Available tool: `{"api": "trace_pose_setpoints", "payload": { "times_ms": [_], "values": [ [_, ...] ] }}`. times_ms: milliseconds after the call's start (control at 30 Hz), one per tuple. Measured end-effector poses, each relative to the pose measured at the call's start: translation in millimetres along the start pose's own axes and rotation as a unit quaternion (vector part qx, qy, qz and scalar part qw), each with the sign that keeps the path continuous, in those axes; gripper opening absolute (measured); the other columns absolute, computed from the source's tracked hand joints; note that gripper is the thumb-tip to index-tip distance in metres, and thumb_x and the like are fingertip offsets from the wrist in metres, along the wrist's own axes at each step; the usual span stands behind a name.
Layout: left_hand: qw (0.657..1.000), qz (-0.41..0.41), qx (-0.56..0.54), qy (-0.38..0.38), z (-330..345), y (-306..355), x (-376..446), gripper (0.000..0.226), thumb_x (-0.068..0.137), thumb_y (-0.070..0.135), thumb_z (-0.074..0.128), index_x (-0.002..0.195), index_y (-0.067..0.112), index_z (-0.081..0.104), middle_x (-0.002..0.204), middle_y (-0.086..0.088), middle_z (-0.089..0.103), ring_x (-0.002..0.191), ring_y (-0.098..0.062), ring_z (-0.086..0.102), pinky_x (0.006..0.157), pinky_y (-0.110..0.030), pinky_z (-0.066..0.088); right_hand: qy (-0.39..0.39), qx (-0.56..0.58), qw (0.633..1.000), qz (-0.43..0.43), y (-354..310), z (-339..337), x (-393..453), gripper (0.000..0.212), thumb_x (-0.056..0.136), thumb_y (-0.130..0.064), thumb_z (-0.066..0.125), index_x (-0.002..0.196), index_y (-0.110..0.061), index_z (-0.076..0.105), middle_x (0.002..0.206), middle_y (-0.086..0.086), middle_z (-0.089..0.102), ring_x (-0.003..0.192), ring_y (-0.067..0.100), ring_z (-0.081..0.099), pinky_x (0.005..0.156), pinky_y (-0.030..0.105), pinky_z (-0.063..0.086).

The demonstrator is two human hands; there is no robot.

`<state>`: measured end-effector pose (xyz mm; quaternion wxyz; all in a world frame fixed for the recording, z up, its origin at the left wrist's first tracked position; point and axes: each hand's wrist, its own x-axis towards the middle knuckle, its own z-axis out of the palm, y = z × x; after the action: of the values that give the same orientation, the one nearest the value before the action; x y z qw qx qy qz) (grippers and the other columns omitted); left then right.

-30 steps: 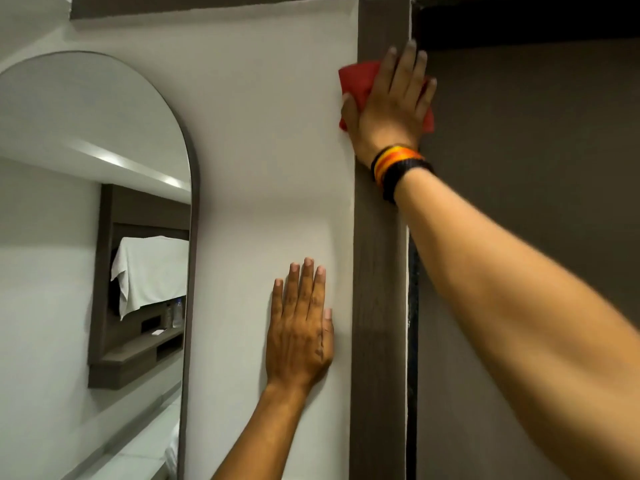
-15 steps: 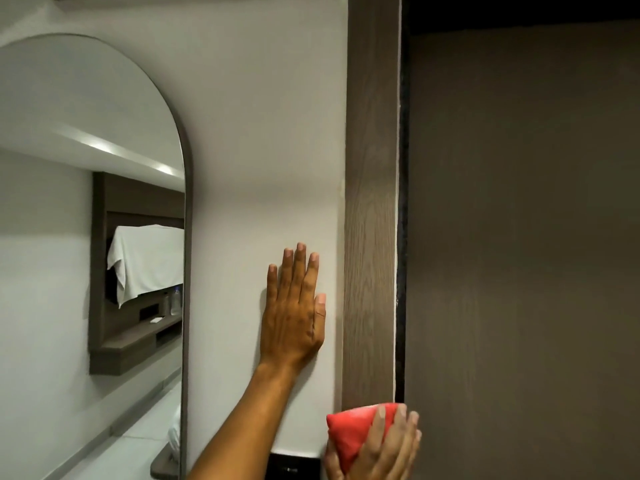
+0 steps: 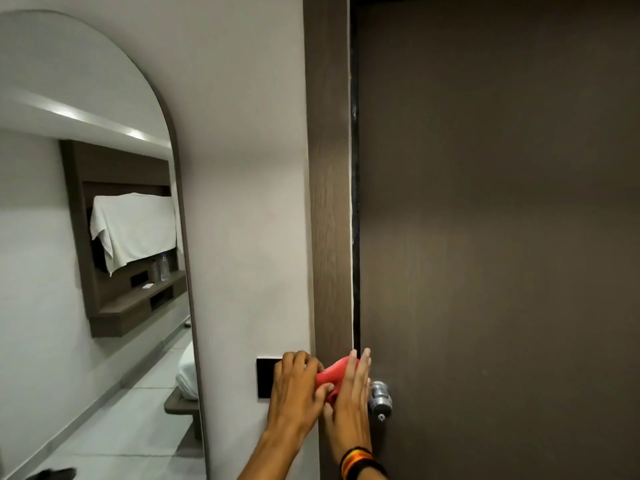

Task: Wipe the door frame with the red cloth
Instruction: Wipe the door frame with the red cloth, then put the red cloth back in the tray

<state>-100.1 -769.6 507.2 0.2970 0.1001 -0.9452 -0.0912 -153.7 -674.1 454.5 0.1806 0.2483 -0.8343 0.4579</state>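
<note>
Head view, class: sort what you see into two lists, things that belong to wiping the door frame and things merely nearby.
Belongs to the job:
red cloth
door frame
left hand
right hand

Merely nearby:
arched mirror
black wall switch plate
silver door knob
door
striped wristbands
</note>
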Motion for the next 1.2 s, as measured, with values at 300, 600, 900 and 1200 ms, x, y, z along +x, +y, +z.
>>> {"api": "trace_pose_setpoints", "payload": {
  "times_ms": [300, 600, 900, 1200],
  "values": [
    [0.952, -0.043, -0.289, -0.091, -10, 52, -32, 0.024, 0.092, 0.052, 0.063, 0.096, 0.028, 0.057, 0.085, 0.011, 0.067, 0.076, -0.004, 0.063, 0.069, -0.024, 0.051, -0.066, 0.323, 0.934, 0.137, 59, -121, -34, 0.039, 0.07, -0.002, 0.088, 0.103, -0.011, 0.07, 0.097, 0.006, 0.075, 0.091, 0.024, 0.066, 0.076, 0.022, 0.057],
    [0.761, -0.272, -0.518, -0.28, 124, 229, -120, 0.018, 0.097, 0.017, 0.069, 0.085, 0.002, 0.067, 0.086, -0.014, 0.063, 0.077, -0.018, 0.056, 0.066, -0.028, 0.047, 0.001, 0.347, 0.865, 0.362, 202, -246, -159, 0.022, 0.082, -0.005, 0.079, 0.099, 0.005, 0.071, 0.082, 0.012, 0.076, 0.07, 0.017, 0.071, 0.057, 0.025, 0.056],
    [0.683, -0.351, -0.393, -0.505, 302, 412, -321, 0.027, 0.093, 0.004, 0.07, 0.118, -0.007, 0.067, 0.124, -0.029, 0.069, 0.1, -0.031, 0.065, 0.097, -0.045, 0.056, 0.136, 0.284, 0.708, 0.632, 377, -348, -395, 0.022, 0.091, 0.002, 0.053, 0.081, -0.005, 0.071, 0.079, 0.017, 0.072, 0.071, 0.029, 0.067, 0.073, 0.04, 0.059],
    [0.633, -0.298, -0.296, -0.65, 402, 538, -516, 0.044, 0.093, -0.002, 0.055, 0.134, 0.013, 0.062, 0.114, -0.006, 0.069, 0.103, -0.026, 0.066, 0.1, -0.039, 0.057, 0.215, 0.115, 0.559, 0.792, 499, -406, -608, 0.01, 0.08, 0.003, 0.075, 0.083, -0.006, 0.075, 0.09, 0.014, 0.073, 0.088, 0.03, 0.069, 0.093, 0.049, 0.058]
  ]
}}
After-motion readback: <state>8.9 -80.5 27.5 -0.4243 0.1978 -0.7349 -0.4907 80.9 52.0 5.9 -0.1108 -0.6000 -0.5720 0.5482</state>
